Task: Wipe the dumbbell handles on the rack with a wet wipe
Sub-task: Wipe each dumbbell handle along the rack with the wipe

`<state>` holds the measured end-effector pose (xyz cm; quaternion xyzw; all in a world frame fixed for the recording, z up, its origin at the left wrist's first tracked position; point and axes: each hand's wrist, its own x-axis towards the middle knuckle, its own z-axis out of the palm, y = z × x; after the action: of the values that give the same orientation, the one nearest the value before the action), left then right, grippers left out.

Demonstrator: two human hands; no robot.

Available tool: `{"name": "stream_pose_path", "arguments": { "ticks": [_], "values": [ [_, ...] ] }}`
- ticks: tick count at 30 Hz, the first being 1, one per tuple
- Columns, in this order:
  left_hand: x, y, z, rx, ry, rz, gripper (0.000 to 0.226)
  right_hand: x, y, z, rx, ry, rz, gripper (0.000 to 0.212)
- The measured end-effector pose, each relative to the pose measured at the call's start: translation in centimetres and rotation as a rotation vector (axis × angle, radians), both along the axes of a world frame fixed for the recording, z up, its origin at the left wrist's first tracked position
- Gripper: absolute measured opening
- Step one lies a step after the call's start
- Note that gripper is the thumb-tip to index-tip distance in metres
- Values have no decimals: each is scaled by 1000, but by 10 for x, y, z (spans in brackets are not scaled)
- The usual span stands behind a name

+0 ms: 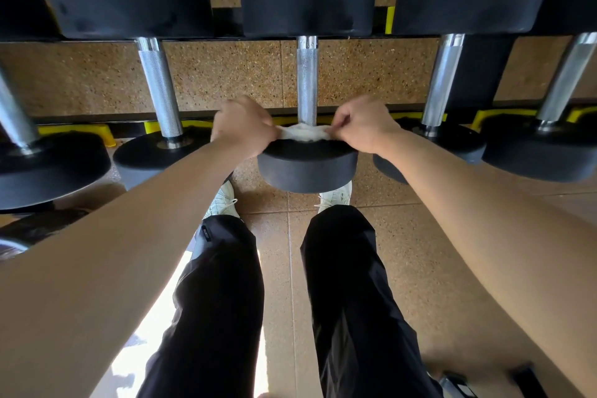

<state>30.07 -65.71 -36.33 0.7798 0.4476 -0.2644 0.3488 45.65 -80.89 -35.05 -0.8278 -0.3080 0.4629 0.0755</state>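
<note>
A row of black dumbbells lies on the rack [226,18], each with a knurled silver handle. The middle dumbbell's handle [307,77] runs straight away from me. A white wet wipe [303,132] is stretched across the near end of that handle, just above the near weight head [307,165]. My left hand [242,126] pinches the wipe's left end. My right hand [365,124] pinches its right end. Both hands sit level, one on each side of the handle.
Neighbouring handles stand close by at left [160,87] and right [442,81], with more dumbbells at both edges. Yellow rack saddles [155,126] show under the near heads. Below are my black trousers, white shoes [223,200] and the speckled brown floor.
</note>
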Motion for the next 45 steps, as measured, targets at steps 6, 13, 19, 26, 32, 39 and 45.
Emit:
{"name": "stream_pose_path", "arguments": {
  "ticks": [6, 13, 19, 26, 32, 39, 45],
  "values": [
    [12, -1, -5, 93, 105, -68, 31, -1, 3, 2, 15, -13, 41, 4],
    [7, -3, 15, -100, -108, -151, 13, 9, -13, -5, 56, -111, -42, 13],
    [14, 11, -2, 48, -45, 263, 21, -2, 4, 7, 168, -2, 3, 8],
    [32, 1, 13, -119, -311, 430, 9, 14, 21, 17, 206, 112, -759, 6],
    [42, 15, 23, -188, -337, 640, 21, 14, 43, 34, 304, 300, -1062, 5],
    [62, 23, 33, -425, -360, 1209, 5, 15, 56, 34, 335, 591, -1378, 13],
    [60, 19, 32, -616, -391, 1045, 7, 37, 52, 17, 424, 670, -1729, 13]
  ]
}}
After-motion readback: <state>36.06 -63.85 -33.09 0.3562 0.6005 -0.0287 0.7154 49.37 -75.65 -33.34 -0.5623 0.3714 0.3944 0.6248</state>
